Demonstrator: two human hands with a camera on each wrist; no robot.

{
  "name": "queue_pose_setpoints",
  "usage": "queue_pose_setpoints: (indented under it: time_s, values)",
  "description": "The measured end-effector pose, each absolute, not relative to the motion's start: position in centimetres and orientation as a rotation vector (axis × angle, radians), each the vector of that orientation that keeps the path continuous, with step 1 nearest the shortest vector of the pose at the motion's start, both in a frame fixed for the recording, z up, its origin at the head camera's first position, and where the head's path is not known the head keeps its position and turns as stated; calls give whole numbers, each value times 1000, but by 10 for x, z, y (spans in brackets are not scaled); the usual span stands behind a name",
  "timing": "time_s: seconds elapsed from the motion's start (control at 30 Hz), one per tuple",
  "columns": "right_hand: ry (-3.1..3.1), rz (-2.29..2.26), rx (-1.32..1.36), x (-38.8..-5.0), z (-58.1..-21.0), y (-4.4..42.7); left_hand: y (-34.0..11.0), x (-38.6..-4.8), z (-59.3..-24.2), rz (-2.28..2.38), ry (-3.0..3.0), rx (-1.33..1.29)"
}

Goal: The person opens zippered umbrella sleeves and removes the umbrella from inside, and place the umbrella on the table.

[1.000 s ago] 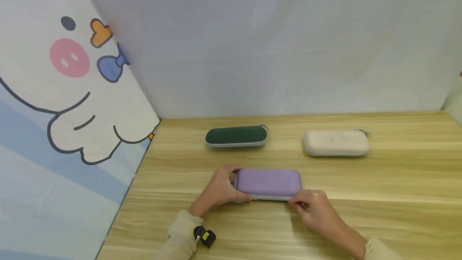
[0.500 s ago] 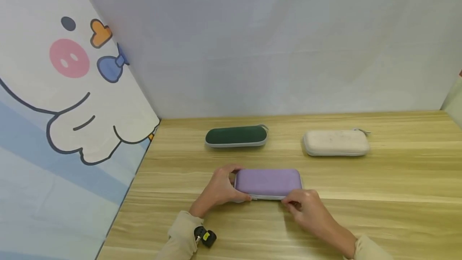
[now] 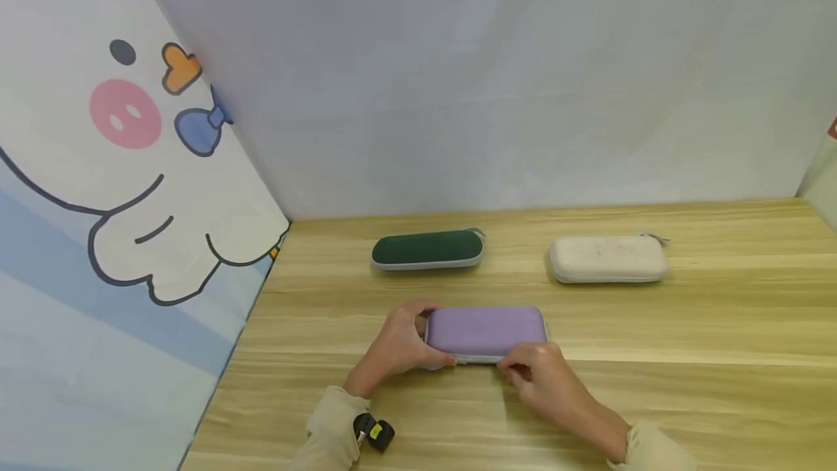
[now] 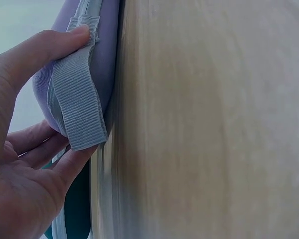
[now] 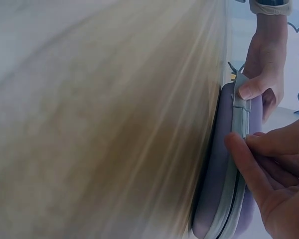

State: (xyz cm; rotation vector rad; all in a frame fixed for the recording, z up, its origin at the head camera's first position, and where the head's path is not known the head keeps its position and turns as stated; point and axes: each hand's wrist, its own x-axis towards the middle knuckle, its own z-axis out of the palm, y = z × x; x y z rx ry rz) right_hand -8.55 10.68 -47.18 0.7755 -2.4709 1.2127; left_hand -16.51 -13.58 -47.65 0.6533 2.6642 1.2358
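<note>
A purple zip case [image 3: 487,329] with pale grey zip trim lies on the wooden table in the head view. My left hand [image 3: 399,340] grips its left end, thumb on the front seam. In the left wrist view, that thumb presses the base of a ribbed grey fabric loop [image 4: 79,99]. My right hand [image 3: 546,384] pinches at the zip on the front side, right of the middle. The zipper pull is mostly hidden between thumb and forefinger in the right wrist view. Below those fingertips, a dark line runs between the grey zip bands [image 5: 229,211].
A dark green case [image 3: 428,248] with a grey rim lies behind the purple one, to the left. Back right is a cream case [image 3: 608,259]. A pale curtain [image 3: 490,93] borders the table's back; a cartoon-printed sheet [image 3: 131,187] borders its left side.
My right hand has slid left along the front seam of the purple case, from its right corner toward the middle. My left hand and the cases have stayed in place.
</note>
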Motion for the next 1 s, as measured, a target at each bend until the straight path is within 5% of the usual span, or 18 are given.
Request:
queue_pose_setpoints:
  time_s: [1.0]
  values:
    - [-2543, 1196, 843, -98, -475, 70, -137, -168, -477, 1247, 2647, 705]
